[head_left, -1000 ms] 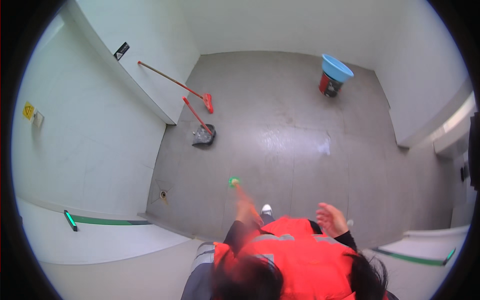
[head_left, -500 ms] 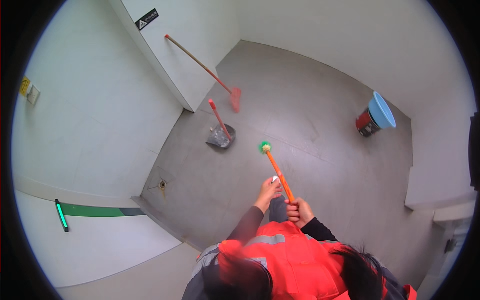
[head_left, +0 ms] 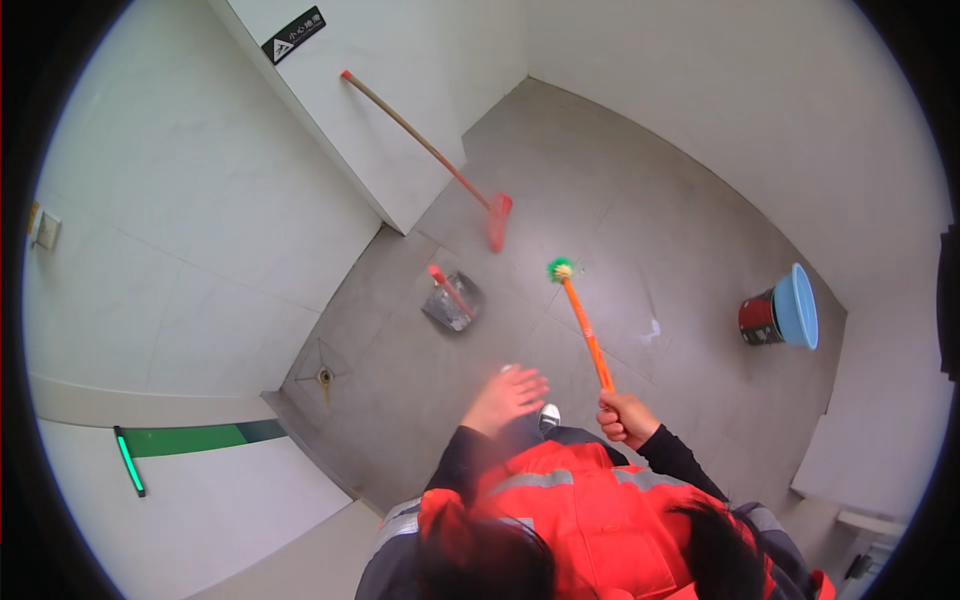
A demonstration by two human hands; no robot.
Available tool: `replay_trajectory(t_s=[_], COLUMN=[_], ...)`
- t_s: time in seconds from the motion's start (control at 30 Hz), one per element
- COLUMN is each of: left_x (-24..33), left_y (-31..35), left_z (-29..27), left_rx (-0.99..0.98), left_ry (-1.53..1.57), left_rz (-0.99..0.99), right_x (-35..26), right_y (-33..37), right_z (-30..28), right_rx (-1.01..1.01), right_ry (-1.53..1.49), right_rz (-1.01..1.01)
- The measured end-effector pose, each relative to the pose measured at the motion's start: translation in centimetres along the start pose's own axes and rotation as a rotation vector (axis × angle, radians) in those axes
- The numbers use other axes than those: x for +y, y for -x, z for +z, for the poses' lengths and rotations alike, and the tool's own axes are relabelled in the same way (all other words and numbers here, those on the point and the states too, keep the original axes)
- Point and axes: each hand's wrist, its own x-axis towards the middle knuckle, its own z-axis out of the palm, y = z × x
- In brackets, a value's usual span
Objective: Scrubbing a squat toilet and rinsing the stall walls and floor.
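Observation:
My right hand [head_left: 628, 418] is closed round the lower end of an orange handle. It belongs to a brush [head_left: 585, 325] held out over the floor, whose round head has green and cream bristles. To its left, my left hand [head_left: 508, 400] is apart from the handle. That hand is blurred, but its fingers look stretched out. A small whitish spot shows at its upper edge, and I cannot make out what it is.
A grey dustpan [head_left: 452, 305] with a red handle lies ahead on the left. Beyond it, a red-headed broom [head_left: 430, 148] leans on the wall. At right, a light-blue basin [head_left: 798, 308] tilts against a dark red bucket [head_left: 760, 320]. A floor drain [head_left: 324, 376] is at left.
My left hand has moved left, away from the brush handle, and its fingers have spread. The brush and my right hand have shifted slightly right. The whole view has turned a little.

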Motion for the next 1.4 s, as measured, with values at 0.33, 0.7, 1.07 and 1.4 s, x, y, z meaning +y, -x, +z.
replay_trajectory(t_s=[0.33,0.7,1.07,1.4], left_x=[16.7,26.0,27.0,28.1], left_y=[-4.8,-1.6,-8.6,-17.5], left_z=[7.3,-4.4,-6.3,-8.6], left_rx=[-0.017,0.387,0.346,0.466], left_ry=[0.066,0.369,1.018,1.359], left_rz=[0.490,0.657,0.861,1.092], right_x=[-16.0,-37.8,-51.5,-54.8], right_y=[-12.7,-30.5,-57.1,-67.4], right_z=[13.8,20.6,37.1,41.2], right_rx=[-0.253,-0.224,-0.373,-0.334], right_ry=[0.666,0.498,0.484,0.523], right_rz=[0.010,-0.043,0.107,0.162])
